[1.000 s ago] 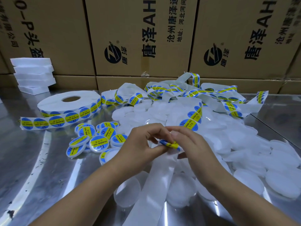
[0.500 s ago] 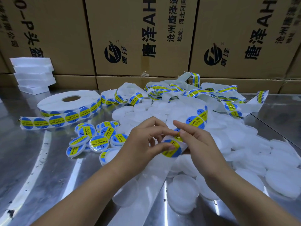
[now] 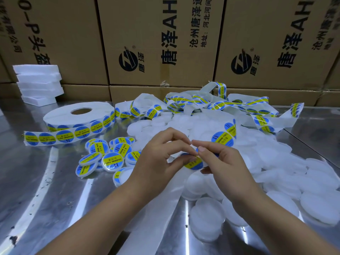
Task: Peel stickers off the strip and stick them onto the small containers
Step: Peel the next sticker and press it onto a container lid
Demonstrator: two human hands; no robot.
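1. Since a second before, the sticker (image 3: 194, 165) had turned from edge-on to face up at you, and the bare tail of the strip (image 3: 147, 208) had swung left as it trailed toward the near edge of the tabletop (image 3: 27, 181).
2. Your left hand (image 3: 161, 161) was closed, fingers curled, its thumb pressed down on the sticker's left half.
3. Your right hand (image 3: 220, 162) pinched the sticker's upper right rim between thumb and forefinger (whether a container lay beneath it, your fingers hid).
4. Both hands hovered above the middle of the tabletop, forefingers touching at the tips.
5. Behind your right hand the strip rose with two more stickers on it, then ran back into a tangle near the far edge.
6. The roll (image 3: 79, 115) lay flat toward the far left.
7. Labelled containers (image 3: 110, 157) clustered between the roll and your left hand; plain containers (image 3: 276, 162) were heaped from the middle out to the right edge.
8. Foam slabs (image 3: 38, 83) were stacked at the far left corner, with cardboard boxes (image 3: 156, 43) along the far edge.
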